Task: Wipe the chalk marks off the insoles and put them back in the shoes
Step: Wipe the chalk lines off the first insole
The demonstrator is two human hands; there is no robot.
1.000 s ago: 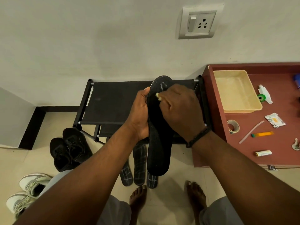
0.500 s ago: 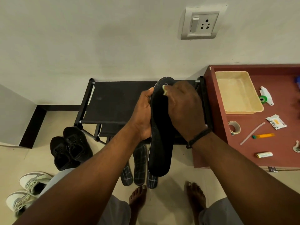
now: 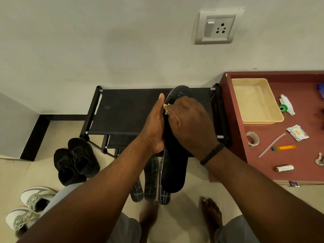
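The black insole (image 3: 173,165), held upright over the shoe rack (image 3: 126,111), is mid-wipe: the left hand (image 3: 154,127) grips its edge, the right hand (image 3: 191,123) pinches a pale cloth (image 3: 166,110) against its chalk-flecked toe, which likely needs further rubbing.

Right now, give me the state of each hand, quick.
Left hand: gripping the black insole by its edge.
Right hand: fingers curled round a small pale cloth, pressing it on the insole.

I see a long black insole (image 3: 173,169), upright between my hands, faint chalk streaks near its toe; three chalk-gridded insoles (image 3: 150,179) lie below; black shoes (image 3: 75,160) leftward.
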